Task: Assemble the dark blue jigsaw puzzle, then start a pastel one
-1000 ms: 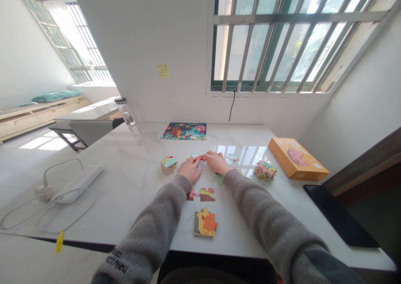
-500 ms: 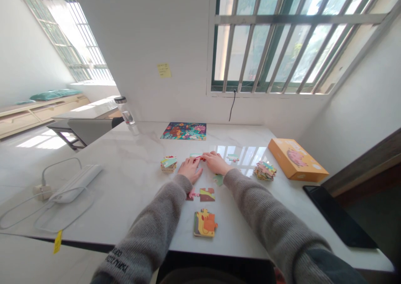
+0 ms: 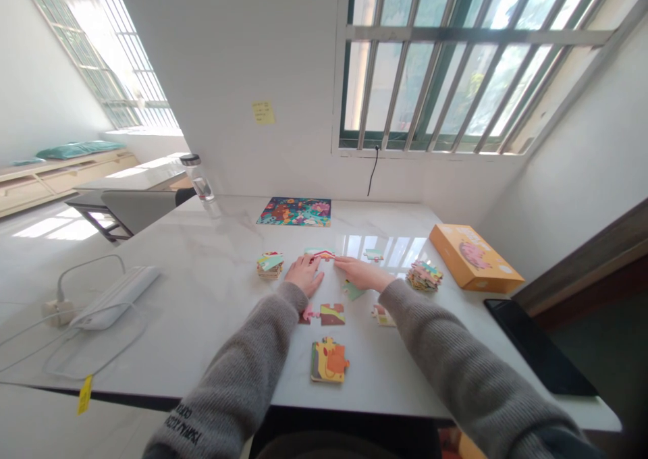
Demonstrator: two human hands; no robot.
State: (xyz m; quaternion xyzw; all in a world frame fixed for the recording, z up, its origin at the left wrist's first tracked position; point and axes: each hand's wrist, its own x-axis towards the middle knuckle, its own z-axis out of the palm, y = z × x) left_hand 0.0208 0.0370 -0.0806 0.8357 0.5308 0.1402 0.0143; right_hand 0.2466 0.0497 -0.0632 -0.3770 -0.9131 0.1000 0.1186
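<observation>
Joined jigsaw puzzle pieces (image 3: pixel 325 254) with a red roof shape lie flat between my hands, partly covered by fingers. My left hand (image 3: pixel 304 275) rests palm down on their left side, thumb spread away. From the right, my right hand (image 3: pixel 360 272) reaches in with fingers stretched out, the tips at the pieces' right edge. Below that hand lies a green puzzle piece (image 3: pixel 353 290), partly hidden. Nearer me are a brown and green piece (image 3: pixel 333 314) and a pink one (image 3: pixel 306 314) by my left cuff. A cream piece (image 3: pixel 383 316) shows beside my right sleeve.
Piles of pieces stand left (image 3: pixel 270 265) and right (image 3: pixel 425 276); another stack (image 3: pixel 329 360) is near the front edge. A single piece (image 3: pixel 374 254) lies farther back. Also here: picture sheet (image 3: pixel 294 212), orange box (image 3: pixel 474 258), black tablet-like slab (image 3: pixel 539 347), bottle (image 3: pixel 198 177), power strip (image 3: pixel 117 298).
My right hand has shifted right and flattened out, uncovering more of the red roof piece. The cream piece by my right sleeve has come into sight. My left hand stays nearly in place.
</observation>
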